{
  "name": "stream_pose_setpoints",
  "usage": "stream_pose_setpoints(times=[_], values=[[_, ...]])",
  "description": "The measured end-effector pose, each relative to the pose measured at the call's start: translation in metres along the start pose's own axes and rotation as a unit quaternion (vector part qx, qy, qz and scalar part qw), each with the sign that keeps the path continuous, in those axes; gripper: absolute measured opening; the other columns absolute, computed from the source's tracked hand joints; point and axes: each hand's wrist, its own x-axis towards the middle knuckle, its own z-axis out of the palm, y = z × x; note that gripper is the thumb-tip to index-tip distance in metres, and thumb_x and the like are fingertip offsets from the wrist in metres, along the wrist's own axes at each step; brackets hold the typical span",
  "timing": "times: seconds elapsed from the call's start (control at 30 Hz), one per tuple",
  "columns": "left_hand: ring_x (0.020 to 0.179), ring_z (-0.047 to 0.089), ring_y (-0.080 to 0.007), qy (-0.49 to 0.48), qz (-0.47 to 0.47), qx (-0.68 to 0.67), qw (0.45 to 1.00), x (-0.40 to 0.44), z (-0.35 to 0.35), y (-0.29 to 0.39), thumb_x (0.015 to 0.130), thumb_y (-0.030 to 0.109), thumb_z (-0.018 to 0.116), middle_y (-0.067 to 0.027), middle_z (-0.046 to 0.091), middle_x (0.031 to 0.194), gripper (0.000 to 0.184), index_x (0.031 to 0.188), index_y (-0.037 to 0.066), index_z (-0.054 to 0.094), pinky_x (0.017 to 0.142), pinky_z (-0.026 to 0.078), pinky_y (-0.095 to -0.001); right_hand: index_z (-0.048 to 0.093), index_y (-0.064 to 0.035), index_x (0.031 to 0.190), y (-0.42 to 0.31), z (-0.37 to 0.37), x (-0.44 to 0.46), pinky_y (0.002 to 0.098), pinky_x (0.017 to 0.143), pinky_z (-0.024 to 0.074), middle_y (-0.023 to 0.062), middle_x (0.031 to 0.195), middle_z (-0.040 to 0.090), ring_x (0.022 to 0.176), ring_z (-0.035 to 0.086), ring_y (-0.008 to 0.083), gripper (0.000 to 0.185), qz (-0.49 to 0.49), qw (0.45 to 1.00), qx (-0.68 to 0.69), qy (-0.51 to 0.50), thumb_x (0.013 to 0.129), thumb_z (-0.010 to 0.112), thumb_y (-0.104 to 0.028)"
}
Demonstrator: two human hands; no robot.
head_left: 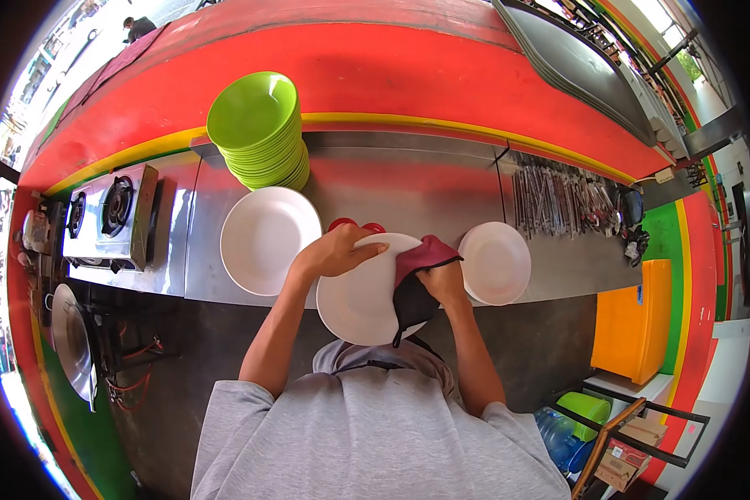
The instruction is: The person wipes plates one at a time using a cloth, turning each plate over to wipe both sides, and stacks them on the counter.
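Observation:
Held over the counter's front edge is a white plate (354, 296), tilted in front of my body. My left hand (342, 252) grips its upper left rim, thumb on the near face. A maroon and black cloth (421, 258) is bunched in my right hand (443, 281) and lies against the plate's right side; part of it hangs down over the plate. To the left stands a white bowl or deep plate (268, 242), and to the right a stack of smaller white dishes (495, 262). Something red (354, 225) shows partly behind my left hand.
A tall stack of green bowls (262, 133) stands behind the left white dish. Wrapped cutlery (558, 196) lies at the counter's right. A gas stove (112, 217) is at the left, with a wok (73, 333) below. An orange box (633, 321) stands at lower right.

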Motion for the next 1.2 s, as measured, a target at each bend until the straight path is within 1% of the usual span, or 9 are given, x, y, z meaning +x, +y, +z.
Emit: stream_pose_setpoints(times=[0.3,0.43,0.53,0.63,0.67,0.8,0.9,0.93,1.2], values=[[0.074,0.063,-0.0315,-0.068,0.054,0.015,0.996,0.024,0.019,-0.024,0.099,0.037,0.06,-0.0195,0.068,0.082,0.037,0.106,0.002,0.071,0.07,0.049,-0.0395,0.063,-0.0055,0.101,-0.015,0.005,0.007,0.0493,0.074,0.0491,0.0216,0.086,0.065,0.087,0.061,0.0447,0.034,0.025,0.997,-0.009,-0.067,0.071,0.075,-0.011],[0.091,0.066,-0.0202,0.031,0.035,-0.087,0.995,0.015,0.014,-0.02,0.101,0.035,0.058,-0.0127,0.072,0.099,0.038,0.121,0.003,0.068,0.082,0.05,-0.0329,0.064,-0.0054,0.102,0.006,0.005,0.006,0.0479,0.074,0.0494,0.022,0.087,0.065,0.088,0.061,0.0454,0.032,0.008,0.999,-0.035,-0.039,0.072,0.074,-0.01],[0.099,0.062,-0.0145,0.118,-0.025,-0.239,0.963,-0.004,0.017,-0.034,0.102,0.043,0.056,-0.0069,0.069,0.105,0.051,0.127,-0.001,0.062,0.09,0.049,-0.0313,0.066,-0.004,0.1,0.013,0.001,0.001,0.0445,0.077,0.0499,0.0215,0.089,0.065,0.089,0.062,0.0443,0.025,0.043,0.991,0.041,0.124,0.076,0.071,-0.005],[0.105,0.06,-0.0155,0.152,-0.061,-0.318,0.934,-0.026,0.038,-0.037,0.103,0.041,0.055,-0.0083,0.067,0.11,0.051,0.132,0.0,0.058,0.092,0.048,-0.0325,0.067,-0.0022,0.097,0.024,0.001,-0.001,0.0415,0.081,0.0496,0.0203,0.091,0.065,0.09,0.063,0.0418,0.018,0.035,0.983,0.053,0.174,0.079,0.067,-0.001],[0.107,0.058,-0.0144,0.202,-0.038,-0.331,0.921,-0.029,0.052,-0.035,0.104,0.044,0.052,-0.0073,0.065,0.114,0.053,0.135,0.0,0.055,0.093,0.047,-0.0317,0.068,-0.001,0.092,0.02,0.002,-0.004,0.041,0.083,0.0493,0.0186,0.092,0.065,0.091,0.064,0.0391,0.012,0.083,0.979,0.057,0.178,0.081,0.064,0.002],[0.101,0.058,-0.0121,0.364,-0.007,-0.408,0.838,-0.027,0.095,-0.052,0.106,0.039,0.051,-0.0066,0.066,0.108,0.048,0.132,0.0,0.057,0.09,0.047,-0.0299,0.069,-0.0019,0.093,0.013,0.012,-0.012,0.0406,0.082,0.0497,0.0185,0.093,0.066,0.092,0.064,0.0395,0.013,0.038,0.981,0.044,0.186,0.08,0.066,0.0],[0.09,0.059,-0.0126,0.344,-0.104,-0.288,0.888,-0.037,0.073,-0.046,0.105,0.036,0.053,-0.0071,0.069,0.098,0.044,0.125,-0.002,0.062,0.082,0.05,-0.03,0.069,-0.0016,0.094,0.011,0.025,-0.026,0.0408,0.082,0.0501,0.0188,0.093,0.066,0.092,0.065,0.0394,0.015,0.088,0.981,0.077,0.153,0.078,0.068,0.0],[0.082,0.059,-0.0131,0.375,-0.093,-0.216,0.897,-0.034,0.068,-0.046,0.104,0.032,0.055,-0.0095,0.069,0.088,0.04,0.119,-0.004,0.065,0.076,0.051,-0.0307,0.07,-0.0015,0.094,0.01,0.027,-0.028,0.0411,0.081,0.0505,0.0188,0.094,0.067,0.091,0.065,0.0393,0.018,0.094,0.981,0.09,0.141,0.076,0.07,0.0],[0.078,0.064,-0.0182,0.226,-0.037,-0.14,0.963,-0.037,0.016,-0.028,0.102,0.032,0.057,-0.0172,0.071,0.086,0.04,0.116,-0.004,0.066,0.075,0.051,-0.0343,0.068,-0.0008,0.095,-0.004,0.017,-0.016,0.0449,0.083,0.0504,0.0224,0.099,0.065,0.095,0.063,0.0429,0.022,0.044,0.995,0.046,0.076,0.074,0.072,-0.002]])
